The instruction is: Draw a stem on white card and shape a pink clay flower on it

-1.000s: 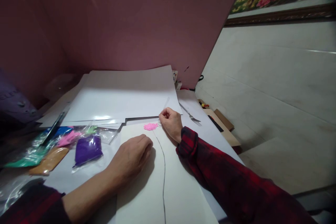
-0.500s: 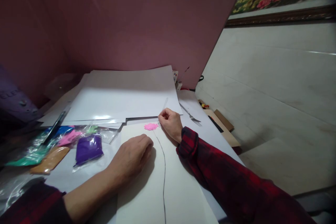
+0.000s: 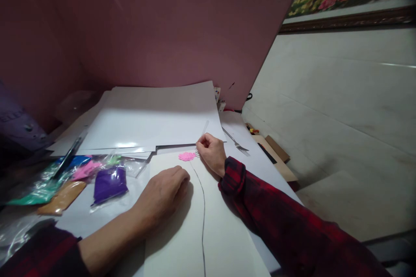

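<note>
Pink clay (image 3: 187,156) is spread in a small textured patch near the top of a cream paper sheet (image 3: 227,242). From it a dark curved line (image 3: 203,207) runs down the sheet. My right hand (image 3: 212,151) pinches a fork with a clear handle (image 3: 204,127). The fork's tines (image 3: 196,153) touch or nearly touch the patch's right edge. My left hand (image 3: 165,192) rests on the sheet's left side, fingers curled together, with nothing visible in them; its fingertips are partly hidden.
Bagged clay lies at left: purple (image 3: 109,185), brown (image 3: 62,198), pink (image 3: 86,169) and green (image 3: 35,194), with a dark pen (image 3: 67,158) above. Large white sheets (image 3: 156,114) are stacked behind. A metal fork (image 3: 237,143) lies at right, and cardboard (image 3: 276,158) sits beyond the table edge.
Hardly anything differs. My right hand and its fork have shifted very slightly at the edge of the pink clay; my left hand stays in place.
</note>
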`<state>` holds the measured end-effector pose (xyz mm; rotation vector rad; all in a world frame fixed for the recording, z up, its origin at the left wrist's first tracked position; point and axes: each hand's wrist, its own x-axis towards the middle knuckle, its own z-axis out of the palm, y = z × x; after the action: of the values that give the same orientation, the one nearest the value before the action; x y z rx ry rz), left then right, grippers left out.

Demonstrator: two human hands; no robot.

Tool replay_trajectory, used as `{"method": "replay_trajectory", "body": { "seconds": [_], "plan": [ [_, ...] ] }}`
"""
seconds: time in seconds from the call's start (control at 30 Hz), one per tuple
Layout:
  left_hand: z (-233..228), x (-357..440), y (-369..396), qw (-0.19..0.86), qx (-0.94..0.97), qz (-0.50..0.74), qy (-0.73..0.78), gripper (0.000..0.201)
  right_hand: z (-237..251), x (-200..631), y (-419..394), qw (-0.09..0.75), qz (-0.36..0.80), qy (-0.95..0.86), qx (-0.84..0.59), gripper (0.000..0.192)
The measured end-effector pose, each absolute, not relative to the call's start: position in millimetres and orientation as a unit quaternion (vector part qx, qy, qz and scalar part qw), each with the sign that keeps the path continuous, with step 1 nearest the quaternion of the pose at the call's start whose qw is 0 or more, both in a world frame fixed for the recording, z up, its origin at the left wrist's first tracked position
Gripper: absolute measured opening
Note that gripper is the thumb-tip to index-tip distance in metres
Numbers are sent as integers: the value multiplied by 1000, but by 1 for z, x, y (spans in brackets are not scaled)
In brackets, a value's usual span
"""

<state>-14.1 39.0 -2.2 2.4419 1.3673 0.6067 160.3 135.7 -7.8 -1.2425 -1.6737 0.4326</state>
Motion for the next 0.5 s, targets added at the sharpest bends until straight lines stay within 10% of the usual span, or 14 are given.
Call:
{"method": "replay_trajectory", "body": {
  "seconds": [0.5],
  "plan": [
    [-4, -16, 39, 137, 847, 212, 468, 17, -7, 161, 137, 502, 175, -657, -534, 12]
  ]
}}
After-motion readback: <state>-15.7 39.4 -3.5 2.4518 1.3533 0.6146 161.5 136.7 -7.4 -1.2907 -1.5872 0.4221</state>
